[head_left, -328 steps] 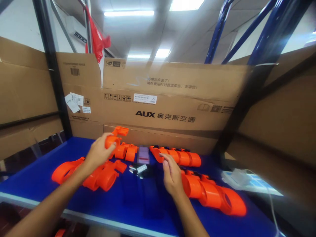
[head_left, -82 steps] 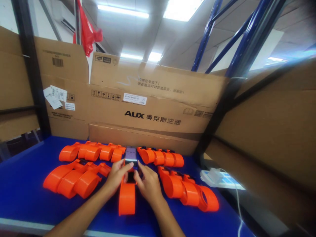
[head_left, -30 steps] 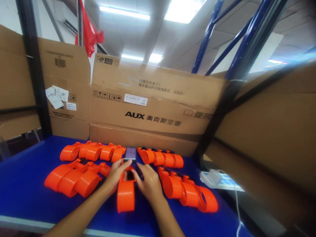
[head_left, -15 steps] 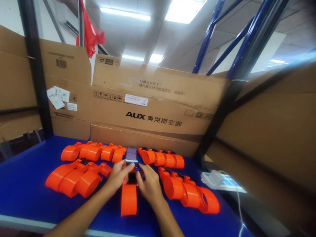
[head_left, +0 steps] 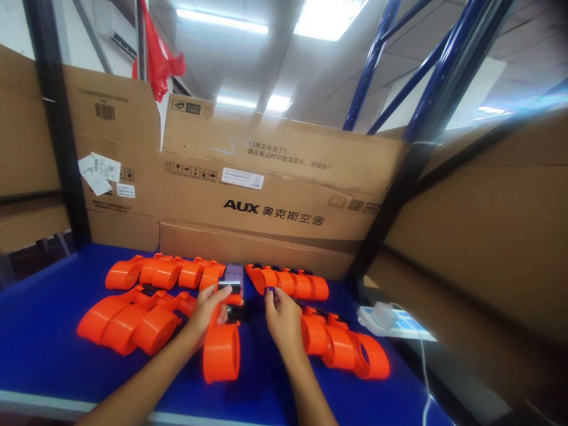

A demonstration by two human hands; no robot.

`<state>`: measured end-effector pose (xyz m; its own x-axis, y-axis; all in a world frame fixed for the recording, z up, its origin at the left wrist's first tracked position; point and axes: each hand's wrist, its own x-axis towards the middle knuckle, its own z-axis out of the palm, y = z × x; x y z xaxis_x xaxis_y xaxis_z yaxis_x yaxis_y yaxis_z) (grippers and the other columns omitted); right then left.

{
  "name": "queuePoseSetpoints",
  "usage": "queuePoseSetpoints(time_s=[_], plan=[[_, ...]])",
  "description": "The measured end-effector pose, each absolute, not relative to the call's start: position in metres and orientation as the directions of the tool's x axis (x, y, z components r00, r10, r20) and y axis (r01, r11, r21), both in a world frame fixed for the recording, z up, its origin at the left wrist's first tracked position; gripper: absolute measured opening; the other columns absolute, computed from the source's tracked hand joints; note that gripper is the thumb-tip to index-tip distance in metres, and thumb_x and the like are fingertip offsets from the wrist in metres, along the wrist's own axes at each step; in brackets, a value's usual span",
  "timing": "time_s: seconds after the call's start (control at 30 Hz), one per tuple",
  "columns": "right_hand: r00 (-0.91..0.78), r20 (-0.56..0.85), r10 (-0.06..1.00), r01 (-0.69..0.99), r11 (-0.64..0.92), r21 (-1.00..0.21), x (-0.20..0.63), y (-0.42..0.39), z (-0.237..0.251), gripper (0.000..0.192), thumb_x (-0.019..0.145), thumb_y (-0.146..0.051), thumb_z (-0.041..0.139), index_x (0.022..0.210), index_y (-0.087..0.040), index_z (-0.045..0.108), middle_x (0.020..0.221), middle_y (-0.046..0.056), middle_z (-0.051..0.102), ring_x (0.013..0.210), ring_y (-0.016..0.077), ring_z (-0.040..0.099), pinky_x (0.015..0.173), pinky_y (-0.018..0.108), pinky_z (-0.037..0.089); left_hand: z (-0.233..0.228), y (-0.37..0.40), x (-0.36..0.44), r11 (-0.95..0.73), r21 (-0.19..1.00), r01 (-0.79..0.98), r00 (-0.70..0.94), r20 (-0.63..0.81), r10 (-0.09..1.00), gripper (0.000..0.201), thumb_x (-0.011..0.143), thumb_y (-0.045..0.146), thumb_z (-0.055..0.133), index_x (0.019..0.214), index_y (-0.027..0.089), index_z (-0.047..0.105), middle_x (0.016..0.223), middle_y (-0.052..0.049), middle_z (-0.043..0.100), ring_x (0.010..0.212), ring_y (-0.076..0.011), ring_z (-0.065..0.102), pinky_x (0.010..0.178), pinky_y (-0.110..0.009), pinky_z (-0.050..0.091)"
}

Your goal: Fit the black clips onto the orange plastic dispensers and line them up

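Note:
My left hand [head_left: 207, 312] is closed around an orange plastic holder [head_left: 222, 354], whose wide ring hangs down toward me. A black piece [head_left: 229, 287] sits at the holder's upper end, under my left thumb. To the right, apart from the holder, my right hand [head_left: 284, 318] pinches a small dark blue piece [head_left: 270, 290] at its fingertips; its kind is too small to tell. Just beyond my left fingers lies a phone-like device [head_left: 234, 273] with a lit screen, partly hidden by the hand and holder.
Several matching orange holders lie in rows on the blue table [head_left: 39, 331], at left [head_left: 124, 325] and right [head_left: 341, 346]. A cardboard wall [head_left: 266, 195] stands behind. At the right are a white power strip [head_left: 394, 322] with a cable and a dark post [head_left: 381, 219].
My hands have moved apart. The left has drawn the orange holder slightly left and tilted it, while the right has moved right, away from the holder, with the small dark piece.

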<state>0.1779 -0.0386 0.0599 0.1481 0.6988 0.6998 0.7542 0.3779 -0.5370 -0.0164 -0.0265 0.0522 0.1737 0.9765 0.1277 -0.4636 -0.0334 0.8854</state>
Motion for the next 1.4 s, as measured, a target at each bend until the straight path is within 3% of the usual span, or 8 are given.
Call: queuePoseSetpoints(time_s=[0.2, 0.4, 0.63, 0.83, 0.97, 1.07, 1.23, 1.4], plan=[[0.119, 0.736, 0.666, 0.790, 0.386, -0.477, 0.190, -0.031, 0.052, 0.020, 0.092, -0.026, 0.051, 0.095, -0.019, 0.069, 0.073, 0.006, 0.074, 0.062, 0.0221, 0.069, 0.058, 0.029, 0.051, 0.045, -0.021, -0.018, -0.031, 0.896, -0.443, 0.141, 0.104, 0.984, 0.037, 0.075, 0.051, 0.074, 0.074, 0.015, 0.064, 0.032, 0.005, 0.045, 0.031, -0.0094, 0.038, 0.040, -0.022, 0.029], [0.137, 0.782, 0.607, 0.781, 0.420, -0.463, 0.194, -0.028, 0.048, 0.022, 0.089, -0.021, 0.050, 0.099, -0.018, 0.070, 0.078, 0.008, 0.074, 0.073, 0.0246, 0.072, 0.063, 0.033, 0.055, 0.044, -0.021, -0.019, -0.029, 0.891, -0.453, 0.148, 0.107, 0.983, 0.036, 0.075, 0.050, 0.075, 0.075, 0.015, 0.064, 0.035, 0.004, 0.047, 0.032, -0.0092, 0.038, 0.040, -0.022, 0.029], [0.131, 0.742, 0.658, 0.717, 0.454, -0.529, 0.189, -0.033, 0.058, 0.026, 0.092, -0.023, 0.047, 0.101, -0.016, 0.070, 0.090, 0.011, 0.075, 0.078, 0.0235, 0.070, 0.069, 0.033, 0.055, 0.045, -0.023, -0.016, -0.039, 0.893, -0.448, 0.119, 0.102, 0.988, 0.035, 0.073, 0.048, 0.077, 0.072, 0.016, 0.063, 0.035, 0.004, 0.049, 0.031, -0.0085, 0.038, 0.039, -0.022, 0.028], [-0.061, 0.749, 0.660, 0.616, 0.616, -0.492, 0.175, -0.046, 0.068, 0.029, 0.095, -0.029, 0.053, 0.119, -0.019, 0.067, 0.096, 0.008, 0.072, 0.070, 0.0179, 0.064, 0.068, 0.030, 0.055, 0.044, -0.026, -0.012, -0.070, 0.914, -0.400, 0.122, 0.129, 0.984, 0.035, 0.073, 0.049, 0.077, 0.076, 0.015, 0.065, 0.040, 0.004, 0.052, 0.031, -0.0072, 0.039, 0.038, -0.021, 0.030], [-0.261, 0.707, 0.658, 0.549, 0.703, -0.452, 0.164, -0.056, 0.071, 0.039, 0.095, -0.028, 0.056, 0.134, -0.025, 0.059, 0.114, 0.009, 0.066, 0.082, 0.0176, 0.064, 0.069, 0.028, 0.055, 0.045, -0.026, -0.012, -0.072, 0.914, -0.400, 0.148, 0.142, 0.979, 0.037, 0.072, 0.049, 0.079, 0.083, 0.015, 0.068, 0.044, 0.004, 0.053, 0.032, -0.0070, 0.040, 0.038, -0.020, 0.030], [-0.274, 0.706, 0.654, 0.536, 0.713, -0.453, 0.159, -0.057, 0.072, 0.040, 0.096, -0.027, 0.055, 0.135, -0.027, 0.059, 0.121, 0.010, 0.061, 0.089, 0.0179, 0.064, 0.071, 0.028, 0.055, 0.045, -0.026, -0.012, -0.075, 0.920, -0.384, 0.150, 0.142, 0.978, 0.040, 0.073, 0.051, 0.078, 0.087, 0.014, 0.070, 0.046, 0.004, 0.055, 0.032, -0.0066, 0.040, 0.037, -0.020, 0.029], [-0.239, 0.714, 0.659, 0.520, 0.707, -0.479, 0.158, -0.054, 0.070, 0.032, 0.094, -0.029, 0.058, 0.124, -0.023, 0.065, 0.110, 0.009, 0.064, 0.081, 0.0170, 0.063, 0.064, 0.025, 0.054, 0.044, -0.025, -0.012, -0.079, 0.935, -0.346, 0.191, 0.152, 0.970, 0.046, 0.074, 0.057, 0.075, 0.091, 0.014, 0.070, 0.047, 0.005, 0.053, 0.031, -0.0061, 0.037, 0.035, -0.020, 0.027], [-0.145, 0.701, 0.698, 0.530, 0.653, -0.541, 0.160, -0.051, 0.065, 0.027, 0.094, -0.031, 0.057, 0.118, -0.020, 0.065, 0.082, 0.002, 0.065, 0.059, 0.0131, 0.056, 0.058, 0.024, 0.050, 0.045, -0.018, -0.020, -0.055, 0.923, -0.380, 0.113, 0.105, 0.988, 0.046, 0.076, 0.061, 0.071, 0.073, 0.015, 0.067, 0.035, 0.006, 0.044, 0.028, -0.0080, 0.036, 0.035, -0.021, 0.025]])
